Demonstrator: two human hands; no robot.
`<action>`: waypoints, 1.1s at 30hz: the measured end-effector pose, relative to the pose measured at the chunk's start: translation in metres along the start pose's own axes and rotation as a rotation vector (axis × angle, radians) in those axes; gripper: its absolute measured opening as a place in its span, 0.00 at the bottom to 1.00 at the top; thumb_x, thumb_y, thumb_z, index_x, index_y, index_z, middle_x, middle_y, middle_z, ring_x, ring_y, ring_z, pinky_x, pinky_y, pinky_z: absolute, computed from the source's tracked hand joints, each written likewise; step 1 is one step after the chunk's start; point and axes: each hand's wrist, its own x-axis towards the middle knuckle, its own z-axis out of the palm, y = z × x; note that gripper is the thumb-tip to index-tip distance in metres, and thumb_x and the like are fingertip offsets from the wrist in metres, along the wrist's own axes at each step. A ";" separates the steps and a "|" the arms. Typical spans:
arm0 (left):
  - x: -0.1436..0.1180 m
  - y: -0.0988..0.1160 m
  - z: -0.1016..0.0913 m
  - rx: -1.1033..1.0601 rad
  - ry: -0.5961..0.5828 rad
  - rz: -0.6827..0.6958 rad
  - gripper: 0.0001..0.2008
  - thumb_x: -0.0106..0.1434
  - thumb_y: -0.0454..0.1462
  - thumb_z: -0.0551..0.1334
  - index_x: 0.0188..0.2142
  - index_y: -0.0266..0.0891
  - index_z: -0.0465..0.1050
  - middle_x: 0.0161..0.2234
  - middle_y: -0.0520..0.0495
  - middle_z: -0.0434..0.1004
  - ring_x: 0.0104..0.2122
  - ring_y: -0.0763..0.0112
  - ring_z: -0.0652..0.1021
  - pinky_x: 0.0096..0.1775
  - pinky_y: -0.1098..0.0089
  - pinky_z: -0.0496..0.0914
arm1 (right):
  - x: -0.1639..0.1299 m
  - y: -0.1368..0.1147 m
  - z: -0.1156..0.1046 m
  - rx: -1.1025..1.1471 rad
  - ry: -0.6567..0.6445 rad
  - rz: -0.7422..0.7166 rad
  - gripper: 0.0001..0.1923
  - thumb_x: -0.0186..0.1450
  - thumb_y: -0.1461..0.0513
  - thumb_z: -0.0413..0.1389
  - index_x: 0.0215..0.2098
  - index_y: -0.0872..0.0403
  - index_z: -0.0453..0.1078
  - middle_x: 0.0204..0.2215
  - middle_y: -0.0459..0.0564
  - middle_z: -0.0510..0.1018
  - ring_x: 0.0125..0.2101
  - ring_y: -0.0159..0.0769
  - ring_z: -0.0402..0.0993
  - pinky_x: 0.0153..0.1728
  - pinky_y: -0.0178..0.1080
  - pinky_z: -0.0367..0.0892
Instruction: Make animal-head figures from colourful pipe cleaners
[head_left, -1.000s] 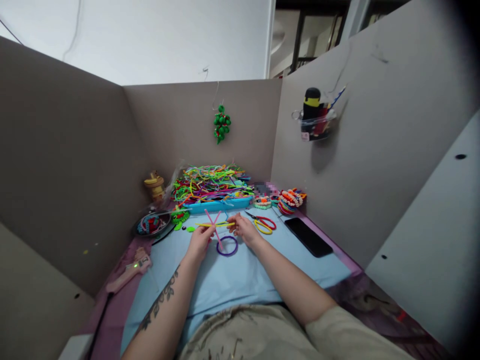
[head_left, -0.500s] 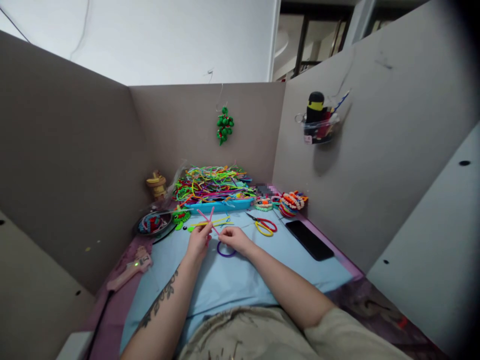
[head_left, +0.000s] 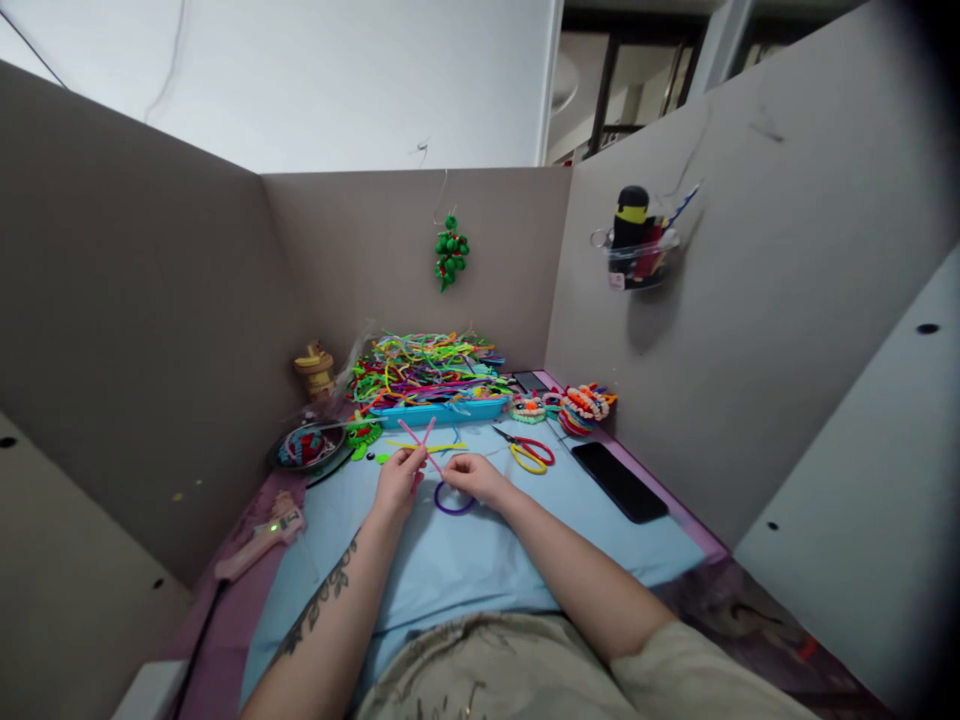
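Observation:
Pink pipe cleaners (head_left: 430,430) cross in an X above the blue cloth. My left hand (head_left: 403,480) pinches them near the crossing. A pink end runs down to the right, and the closed fingertips of my right hand (head_left: 474,479) grip it. Below, between the hands, a purple ring (head_left: 453,510) lies on the cloth, partly behind my right hand. Just beyond my fingers are yellow pipe cleaners (head_left: 450,446). Scissors (head_left: 529,452) with red and yellow handles lie to the right of them.
A blue tray (head_left: 442,412) heaped with colourful pipe cleaners stands at the back. On the right lies a black phone (head_left: 619,482); on the left, a pink glue gun (head_left: 262,540) with a lit green light. A dark bowl (head_left: 330,462) sits at the left. Grey partitions (head_left: 420,240) enclose the table.
My right hand has shifted slightly to the right, with the pink end still in its fingers. The left hand keeps its pinch, and the crossed tips have turned a little.

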 end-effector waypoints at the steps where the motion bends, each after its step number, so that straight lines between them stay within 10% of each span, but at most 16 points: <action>1: 0.000 0.001 0.000 0.005 -0.003 0.000 0.19 0.42 0.48 0.68 0.24 0.35 0.68 0.22 0.51 0.67 0.22 0.77 0.68 0.24 0.76 0.59 | 0.000 -0.001 -0.001 0.008 -0.028 0.004 0.16 0.55 0.52 0.56 0.23 0.57 0.68 0.16 0.43 0.68 0.17 0.25 0.58 0.19 0.30 0.53; 24: -0.012 -0.005 0.017 0.039 -0.116 -0.004 0.16 0.43 0.45 0.68 0.25 0.34 0.71 0.18 0.54 0.68 0.17 0.80 0.65 0.20 0.75 0.56 | 0.001 -0.004 0.013 0.237 0.266 -0.139 0.16 0.51 0.53 0.60 0.29 0.54 0.62 0.22 0.42 0.66 0.22 0.27 0.62 0.24 0.31 0.59; 33: 0.021 0.023 -0.032 -0.536 0.148 -0.050 0.10 0.48 0.36 0.67 0.22 0.36 0.65 0.16 0.58 0.64 0.15 0.85 0.65 0.20 0.81 0.60 | 0.008 0.003 -0.026 0.262 0.536 -0.116 0.14 0.55 0.52 0.54 0.28 0.54 0.63 0.22 0.44 0.69 0.20 0.27 0.62 0.20 0.31 0.56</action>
